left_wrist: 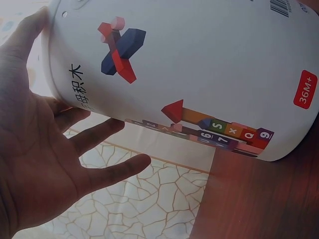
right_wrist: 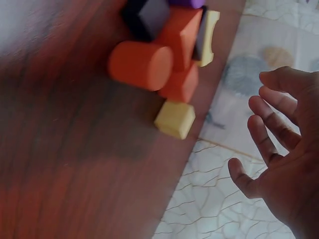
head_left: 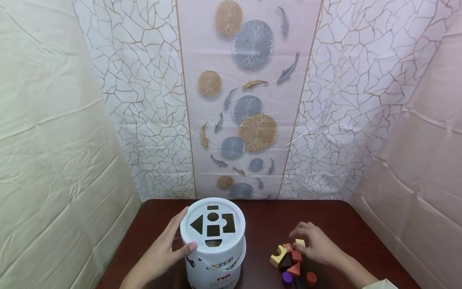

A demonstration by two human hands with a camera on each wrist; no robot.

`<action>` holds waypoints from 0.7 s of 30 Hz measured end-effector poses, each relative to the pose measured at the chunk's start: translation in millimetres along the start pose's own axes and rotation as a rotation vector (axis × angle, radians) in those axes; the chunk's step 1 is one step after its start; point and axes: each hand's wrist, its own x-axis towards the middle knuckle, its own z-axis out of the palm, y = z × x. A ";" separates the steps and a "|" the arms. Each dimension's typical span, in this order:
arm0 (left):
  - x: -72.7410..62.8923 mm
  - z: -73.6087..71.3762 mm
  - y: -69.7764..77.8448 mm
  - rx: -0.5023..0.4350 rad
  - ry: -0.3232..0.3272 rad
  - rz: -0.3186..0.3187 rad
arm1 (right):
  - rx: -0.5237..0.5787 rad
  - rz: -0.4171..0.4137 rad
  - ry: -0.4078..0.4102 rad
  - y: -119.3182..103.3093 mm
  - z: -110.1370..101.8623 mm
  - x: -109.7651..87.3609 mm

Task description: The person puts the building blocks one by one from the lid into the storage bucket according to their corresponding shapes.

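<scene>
The left hand (head_left: 161, 249), its fingers spread and fairly straight, rests against the rim of an upright white bucket (head_left: 213, 257) toward the tabletop's (head_left: 260, 224) left edge. The right hand (head_left: 318, 243), fingers loosely bent and holding nothing, hovers by a yellow cube (right_wrist: 175, 119) among blocks (head_left: 296, 257) nearer the right edge.
</scene>
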 end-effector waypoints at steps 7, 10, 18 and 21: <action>-0.9 -0.4 0.7 0.019 0.003 0.022 | -0.012 0.049 -0.092 13.4 8.7 -12.3; -1.2 -0.7 1.4 0.027 0.007 0.028 | -0.014 0.097 -0.159 17.0 11.1 -14.2; -2.0 -1.5 2.7 0.039 0.013 0.039 | -0.006 0.159 -0.231 19.9 19.1 -15.6; -1.2 -1.2 2.4 0.032 0.008 0.038 | -0.003 0.163 -0.234 22.0 21.9 -16.0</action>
